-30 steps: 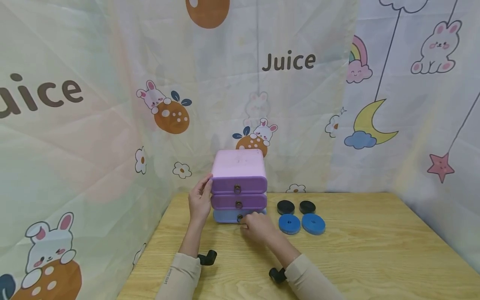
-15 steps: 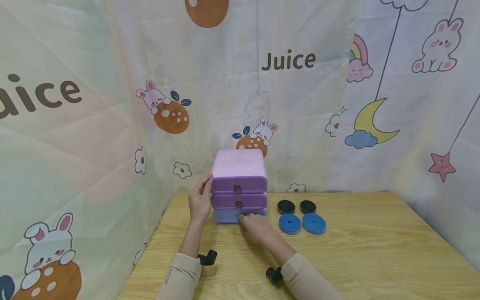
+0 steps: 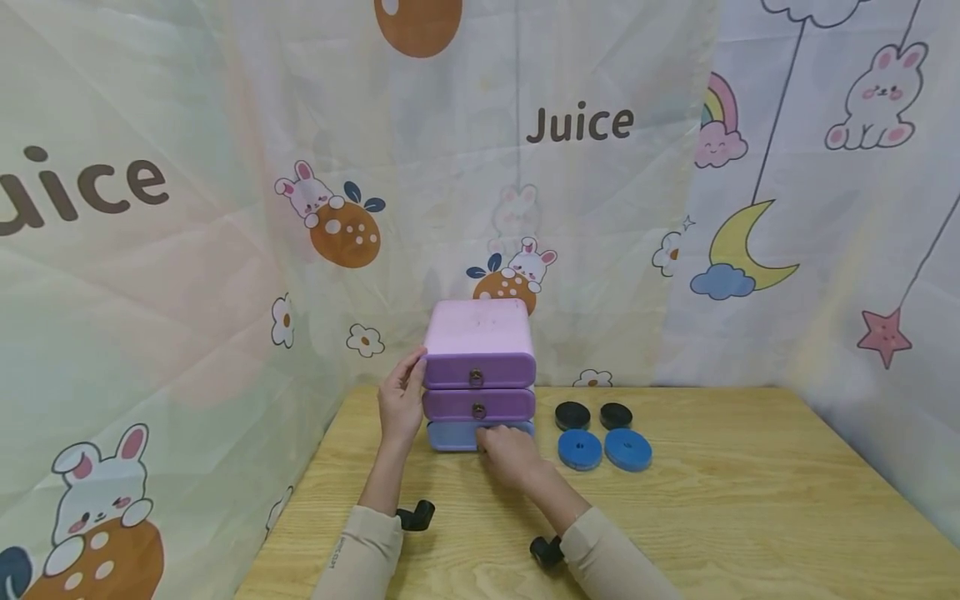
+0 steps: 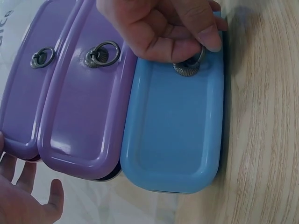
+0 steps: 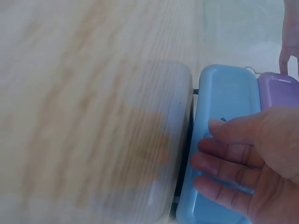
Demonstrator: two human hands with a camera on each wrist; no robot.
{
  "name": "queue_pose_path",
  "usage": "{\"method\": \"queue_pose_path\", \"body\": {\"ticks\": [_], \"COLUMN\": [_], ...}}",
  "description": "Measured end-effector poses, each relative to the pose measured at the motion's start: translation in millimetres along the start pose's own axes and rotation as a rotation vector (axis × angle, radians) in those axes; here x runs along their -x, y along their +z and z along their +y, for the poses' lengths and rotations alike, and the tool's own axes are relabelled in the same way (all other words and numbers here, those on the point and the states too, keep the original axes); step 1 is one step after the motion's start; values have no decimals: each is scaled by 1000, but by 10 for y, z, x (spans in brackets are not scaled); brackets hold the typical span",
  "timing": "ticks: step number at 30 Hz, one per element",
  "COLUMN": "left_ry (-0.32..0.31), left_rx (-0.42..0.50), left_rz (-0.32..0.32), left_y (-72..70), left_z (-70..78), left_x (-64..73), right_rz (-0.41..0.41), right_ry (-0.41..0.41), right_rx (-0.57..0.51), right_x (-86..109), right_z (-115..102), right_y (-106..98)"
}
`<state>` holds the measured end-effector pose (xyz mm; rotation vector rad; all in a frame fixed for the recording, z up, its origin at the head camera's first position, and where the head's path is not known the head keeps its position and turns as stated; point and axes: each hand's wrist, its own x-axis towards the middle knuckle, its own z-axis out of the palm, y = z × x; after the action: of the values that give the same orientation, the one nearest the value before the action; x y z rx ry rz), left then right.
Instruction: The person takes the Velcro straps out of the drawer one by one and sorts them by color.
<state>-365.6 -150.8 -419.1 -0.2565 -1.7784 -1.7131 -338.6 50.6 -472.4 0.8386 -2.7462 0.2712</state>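
Observation:
A small pink cabinet (image 3: pixel 480 325) stands at the back of the table, with two purple drawers and a light blue drawer (image 3: pixel 453 437) at the bottom. My left hand (image 3: pixel 401 404) touches the cabinet's left side near the upper purple drawer (image 3: pixel 446 372), its fingers extended. At the blue drawer's front, my right hand (image 3: pixel 512 457) pinches the metal ring pull (image 4: pixel 188 70) between thumb and curled fingers. In the left wrist view, the blue front juts out past the lower purple drawer (image 4: pixel 84 112). Most of the ring is hidden by the right fingers.
Right of the cabinet lie two black discs, one (image 3: pixel 572 415) nearer the cabinet, and two blue discs, one (image 3: pixel 628 450) farther right, on the wooden table (image 3: pixel 750 500). Printed cloth (image 3: pixel 600 250) hangs behind and at both sides.
My right fingers have closed over the ring pull, covering it in the head view. The blue drawer has slid slightly toward me. My left hand has stayed in place.

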Motion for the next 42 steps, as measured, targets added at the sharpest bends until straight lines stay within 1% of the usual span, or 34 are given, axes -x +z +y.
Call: {"method": "queue_pose_path", "body": {"ticks": [5,7,10,13,15,17,21,23,25,28,31,36,38,42], "left_ry": [-3,-6,-15,-31,-40,-41,-38,-41,-45,-47,-43,-58,-64,-72], "left_rx": [11,13,12,6,5,12,12,9,7,19,23,-15,-31,-29], "left_rz": [5,9,15,21,20,18,8,2,-1,-4,-4,-10,-13,15], "left_y": [18,27,43,65,82,100,120,125,129,133,134,119,100,43], "left_z": [8,7,3,23,70,146,289,320,329,326,317,304,302,308], "left_x": [-10,-13,-21,-20,-7,17,63,73,76,77,92,110,103,93], "right_rz": [-20,-21,-4,37,65,87,123,137,143,130,87,14,-2,-23], "right_ry": [8,12,44,110,161,203,267,290,295,264,218,129,91,37], "right_rx": [-22,-58,-176,-332,-403,-446,-471,-471,-467,-439,-425,-405,-390,-369], "right_x": [12,9,-10,-36,-48,-55,-70,-79,-86,-84,-52,3,2,-27], "right_z": [10,20,44,61,68,68,66,66,71,83,89,104,111,87], "right_y": [-10,-15,-23,-33,-38,-40,-36,-36,-41,-67,-88,-72,-53,-18]}}
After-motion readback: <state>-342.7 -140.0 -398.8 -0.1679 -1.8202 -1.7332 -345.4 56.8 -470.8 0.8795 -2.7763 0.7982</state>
